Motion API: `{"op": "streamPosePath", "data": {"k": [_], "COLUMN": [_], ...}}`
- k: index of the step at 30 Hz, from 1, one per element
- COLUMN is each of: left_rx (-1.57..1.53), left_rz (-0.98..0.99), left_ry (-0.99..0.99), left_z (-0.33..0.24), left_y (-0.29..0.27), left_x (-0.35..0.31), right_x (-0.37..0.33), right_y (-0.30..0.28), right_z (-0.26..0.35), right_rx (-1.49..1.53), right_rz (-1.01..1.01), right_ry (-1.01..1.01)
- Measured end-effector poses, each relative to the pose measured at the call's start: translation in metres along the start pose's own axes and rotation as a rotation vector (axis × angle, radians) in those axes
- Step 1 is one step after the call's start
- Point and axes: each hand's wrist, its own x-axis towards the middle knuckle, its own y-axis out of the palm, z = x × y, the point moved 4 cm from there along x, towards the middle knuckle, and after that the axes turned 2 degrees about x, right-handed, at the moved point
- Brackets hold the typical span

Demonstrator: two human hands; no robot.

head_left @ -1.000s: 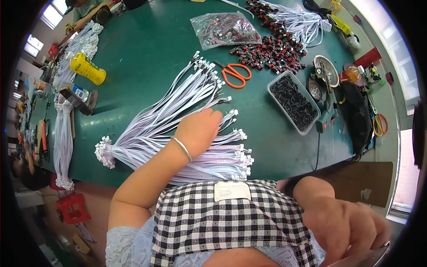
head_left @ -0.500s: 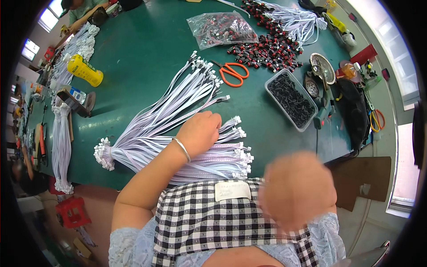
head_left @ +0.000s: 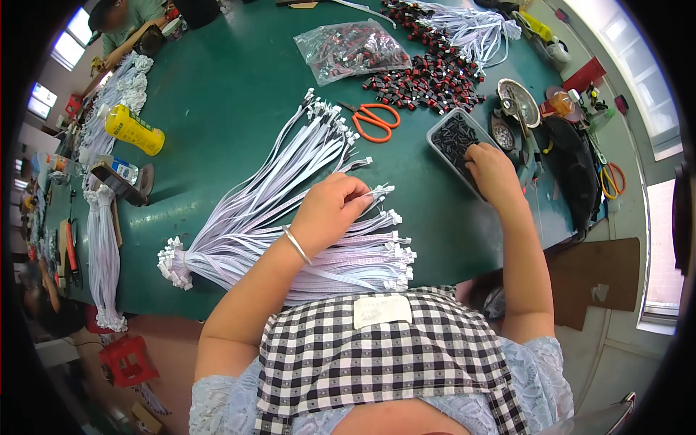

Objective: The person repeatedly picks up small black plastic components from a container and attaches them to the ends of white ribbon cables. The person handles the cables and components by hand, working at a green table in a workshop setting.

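Note:
A tied bundle of white flat cables fans out across the green table in front of me, with small white connectors at the ends. My left hand rests over the fan and pinches one flat cable near its white connector. To the right stands a clear plastic box of small black tube-like pieces. My right hand reaches over its rim, fingers curled together among the pieces; what the fingertips hold is hidden.
Orange-handled scissors lie beyond the cables. Behind them are a clear bag and a pile of red-and-black parts. A yellow bottle and another cable bundle are at left; a metal dish is at right.
My right hand has swung from near my body forward to the box of black pieces. My left hand has turned slightly, and a cable end now sticks out from its fingers.

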Motion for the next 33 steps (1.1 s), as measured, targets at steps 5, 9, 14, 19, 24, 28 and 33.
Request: {"op": "streamPosePath", "data": {"k": [5,9,14,19,24,28,33], "left_rx": [-0.243,-0.009,0.158,-0.382,-0.653,-0.6,-0.678], "left_rz": [0.056,0.035,-0.27,0.078,0.13,0.096,0.138], "left_ry": [-0.197,-0.089,0.445,-0.203,-0.29,-0.219,-0.357], "left_z": [0.003,-0.017,-0.023,-0.005,0.017,0.015,0.011], "left_y": [0.005,0.0,0.001,0.009,0.017,0.018,0.017], "left_x": [-0.003,-0.005,-0.004,-0.007,-0.005,-0.003,-0.007], "right_x": [0.0,-0.001,0.002,0.004,0.003,-0.005,-0.022], "right_y": [-0.006,-0.012,-0.008,-0.012,-0.002,-0.006,-0.022], "right_z": [-0.002,0.004,-0.003,-0.004,-0.019,-0.01,0.047], "right_rx": [0.045,-0.01,0.065,0.423,0.561,0.839,1.338], "right_rz": [-0.127,-0.087,-0.064,-0.113,-0.135,-0.129,0.001], "right_ry": [-0.071,0.023,0.001,0.128,0.24,0.163,0.178]}}
